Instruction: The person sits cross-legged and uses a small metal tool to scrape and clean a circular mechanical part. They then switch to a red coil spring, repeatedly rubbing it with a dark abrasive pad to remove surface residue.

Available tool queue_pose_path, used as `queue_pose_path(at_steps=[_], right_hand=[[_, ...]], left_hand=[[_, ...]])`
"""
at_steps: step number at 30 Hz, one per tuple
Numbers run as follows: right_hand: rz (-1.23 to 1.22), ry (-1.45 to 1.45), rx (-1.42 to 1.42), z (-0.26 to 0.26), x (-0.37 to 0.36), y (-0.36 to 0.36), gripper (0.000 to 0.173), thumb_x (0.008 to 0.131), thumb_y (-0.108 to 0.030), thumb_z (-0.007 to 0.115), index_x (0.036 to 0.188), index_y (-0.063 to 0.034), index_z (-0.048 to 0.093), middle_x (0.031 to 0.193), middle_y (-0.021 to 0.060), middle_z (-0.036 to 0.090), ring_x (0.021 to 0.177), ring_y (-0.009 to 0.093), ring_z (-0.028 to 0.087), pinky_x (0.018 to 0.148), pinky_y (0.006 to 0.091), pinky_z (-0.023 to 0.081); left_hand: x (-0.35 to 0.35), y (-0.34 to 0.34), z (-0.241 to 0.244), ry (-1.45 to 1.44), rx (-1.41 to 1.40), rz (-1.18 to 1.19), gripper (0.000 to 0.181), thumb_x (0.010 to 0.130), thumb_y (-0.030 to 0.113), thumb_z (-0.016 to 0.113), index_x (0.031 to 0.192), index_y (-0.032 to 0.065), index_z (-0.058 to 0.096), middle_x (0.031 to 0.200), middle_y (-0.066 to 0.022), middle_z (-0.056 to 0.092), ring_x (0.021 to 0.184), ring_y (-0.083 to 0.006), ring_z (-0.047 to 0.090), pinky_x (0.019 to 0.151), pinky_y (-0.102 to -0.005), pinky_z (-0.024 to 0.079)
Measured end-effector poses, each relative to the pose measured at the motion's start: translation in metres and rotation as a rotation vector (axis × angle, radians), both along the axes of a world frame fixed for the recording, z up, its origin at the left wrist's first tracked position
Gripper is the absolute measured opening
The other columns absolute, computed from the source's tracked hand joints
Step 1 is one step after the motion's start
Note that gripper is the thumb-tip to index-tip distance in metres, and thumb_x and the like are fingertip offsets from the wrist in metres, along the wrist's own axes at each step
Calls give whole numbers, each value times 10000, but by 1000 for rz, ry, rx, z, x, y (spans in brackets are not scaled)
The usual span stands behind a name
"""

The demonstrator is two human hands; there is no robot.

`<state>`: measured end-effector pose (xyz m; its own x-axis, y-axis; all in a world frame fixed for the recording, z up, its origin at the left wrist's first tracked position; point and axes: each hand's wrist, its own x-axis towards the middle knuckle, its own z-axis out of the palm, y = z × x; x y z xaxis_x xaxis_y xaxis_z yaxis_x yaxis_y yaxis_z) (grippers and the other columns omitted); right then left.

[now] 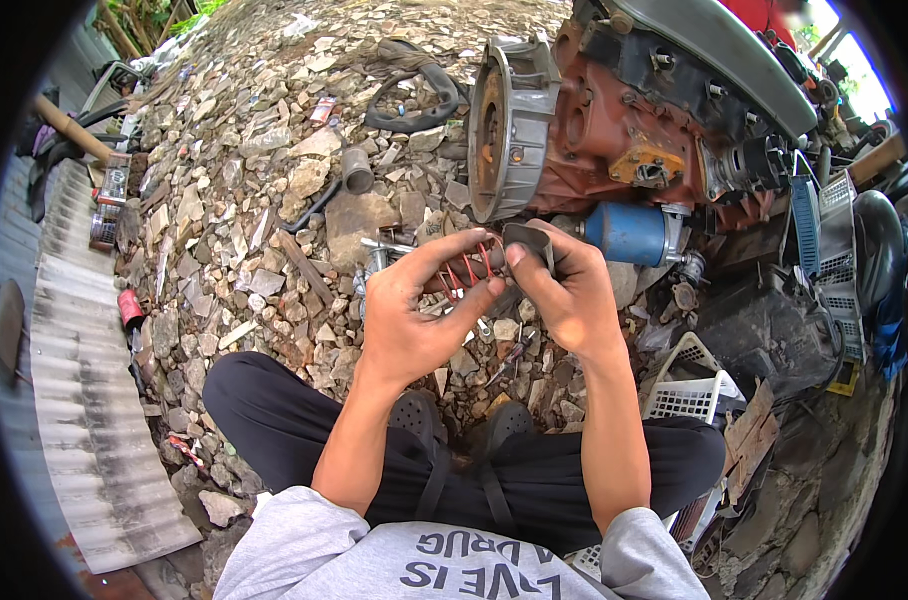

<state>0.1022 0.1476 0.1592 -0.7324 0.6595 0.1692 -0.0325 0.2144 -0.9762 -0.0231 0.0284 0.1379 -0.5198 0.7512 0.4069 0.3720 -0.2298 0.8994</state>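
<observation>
My left hand [416,307] is closed around a red coil spring [469,268], its thumb and forefinger at the spring's right end. Against that same end my right hand [570,289] pinches a dark grey piece of sheet [527,241], possibly sandpaper or rubber; its exact kind cannot be told. Both hands are raised above the stony ground, their fingertips almost meeting. Below and behind them, partly hidden, lie metal tools, among them a shiny one [382,251] left of the spring and a wrench end [484,328] beneath it.
A reddish engine block [600,127] with a grey bell housing [525,127] and a blue filter canister [625,234] stands at upper right. A black rubber tube [416,120], a metal cup [357,171], a white plastic basket [683,397] and corrugated sheeting [86,390] lie around.
</observation>
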Motion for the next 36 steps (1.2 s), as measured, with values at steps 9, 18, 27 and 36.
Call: queue_pose_path(at_steps=[9,18,27,36], right_hand=[[-15,65,196,-2,2,2,110,873,-34,623,800,45,650,640,16,549,565,82,484,514,280,383],[-122,-24,-368,15,3,-3,285,968,-165,560,731,-32,645,582,-42,537,514,12,447,459,219,307],[-123,72,-190,18,6,-6,123,963,-102,576,965,-3,650,785,13,620,657,49,538,581,184,395],[-94,97,-183,21,7,-8,232,948,-44,628,1169,1,576,913,43,652,749,58,583,619,209,456]], left_hand=[[-7,1,1,429,132,2,484,706,-21,798,1170,26,666,1149,-150,698,1013,-288,700,826,-342,570],[0,3,-5,108,106,-5,458,743,2,770,1184,21,650,1126,-142,698,967,-223,706,823,-316,563],[-11,-3,-2,-893,215,-430,386,944,270,578,1175,-38,569,978,-192,690,894,-245,701,736,-351,589],[-12,2,-3,-990,193,-347,367,979,322,541,1100,-23,571,876,-156,679,766,-220,685,667,-316,563]])
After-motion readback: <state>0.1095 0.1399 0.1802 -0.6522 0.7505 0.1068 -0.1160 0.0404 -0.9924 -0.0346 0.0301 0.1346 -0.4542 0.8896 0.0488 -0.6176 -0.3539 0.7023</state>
